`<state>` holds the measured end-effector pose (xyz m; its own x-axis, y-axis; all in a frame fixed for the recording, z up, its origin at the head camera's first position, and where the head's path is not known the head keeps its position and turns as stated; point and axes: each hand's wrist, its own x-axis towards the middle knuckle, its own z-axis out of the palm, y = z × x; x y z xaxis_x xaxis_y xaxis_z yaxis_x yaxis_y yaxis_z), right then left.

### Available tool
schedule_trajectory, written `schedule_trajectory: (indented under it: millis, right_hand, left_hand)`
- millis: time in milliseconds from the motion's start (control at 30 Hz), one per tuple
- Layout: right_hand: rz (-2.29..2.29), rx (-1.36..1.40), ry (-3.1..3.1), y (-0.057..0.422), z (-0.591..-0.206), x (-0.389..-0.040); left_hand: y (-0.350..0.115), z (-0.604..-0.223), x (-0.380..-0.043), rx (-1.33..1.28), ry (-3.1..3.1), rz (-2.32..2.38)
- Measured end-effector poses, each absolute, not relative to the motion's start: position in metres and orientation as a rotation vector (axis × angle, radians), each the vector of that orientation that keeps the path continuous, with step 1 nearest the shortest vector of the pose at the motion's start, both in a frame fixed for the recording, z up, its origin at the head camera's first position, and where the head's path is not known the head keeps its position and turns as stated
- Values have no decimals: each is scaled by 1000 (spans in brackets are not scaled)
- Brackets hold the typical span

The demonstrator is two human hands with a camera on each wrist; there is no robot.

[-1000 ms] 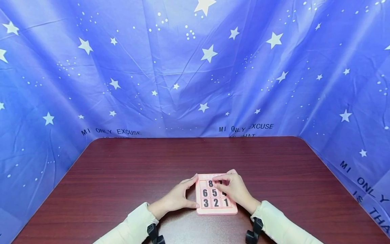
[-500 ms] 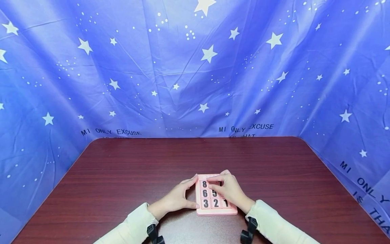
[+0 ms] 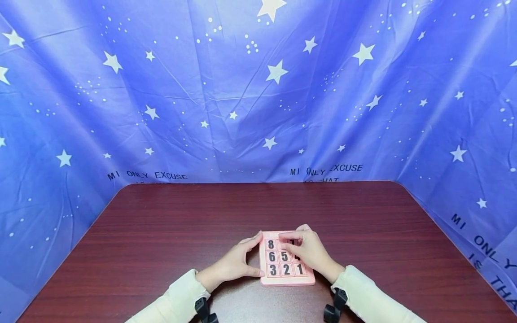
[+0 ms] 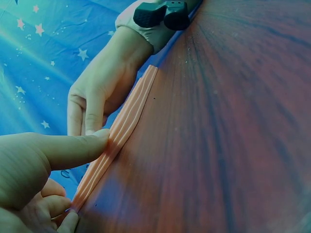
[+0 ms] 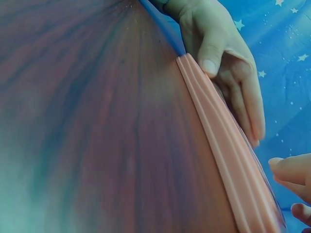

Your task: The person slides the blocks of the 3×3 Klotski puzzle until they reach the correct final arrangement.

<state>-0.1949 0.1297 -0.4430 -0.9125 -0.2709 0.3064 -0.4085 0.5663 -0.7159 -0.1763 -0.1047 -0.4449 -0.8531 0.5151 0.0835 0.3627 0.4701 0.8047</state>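
Observation:
A pink number slide puzzle (image 3: pixel 287 281) lies flat on the table, its tiles bearing black digits. The top row shows the 8 tile (image 3: pixel 271 244) at left, a gap beside it, and a 7 partly covered by fingers. Below are 6, 5 and a partly hidden 4, then 3, 2, 1. My left hand (image 3: pixel 236 262) holds the puzzle's left side, thumb at the near corner and fingers at the far one. My right hand (image 3: pixel 313 252) hovers over the upper right, thumb and index finger apart around the gap, nothing between them.
The dark red wood-grain table (image 3: pixel 181 215) stretches to both sides. Behind it hangs a blue star-patterned curtain (image 3: pixel 242 89). Black wrist cameras (image 3: pixel 336 306) sit on both cream sleeves (image 3: pixel 173 298).
The 8 tile has slid left into the top-left corner under my right hand. That hand went left with it, then came back right. My left hand has stayed in place.

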Motion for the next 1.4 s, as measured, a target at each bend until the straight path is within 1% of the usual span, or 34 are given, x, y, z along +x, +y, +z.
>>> schedule_trajectory:
  millis: [167,467,800,1400]
  right_hand:
    - [1235,500,-2672,143,-442,-195]
    - [1210,442,-2655,158,-443,-193]
    - [1201,413,-2644,157,-446,-193]
    - [1253,474,-2628,156,-450,-195]
  left_hand:
    - [-104,-442,-174,779,2540,1348]
    - [-104,-443,-174,763,2546,1336]
    - [-104,-442,-174,785,2538,1354]
    - [-104,-443,-175,769,2544,1342]
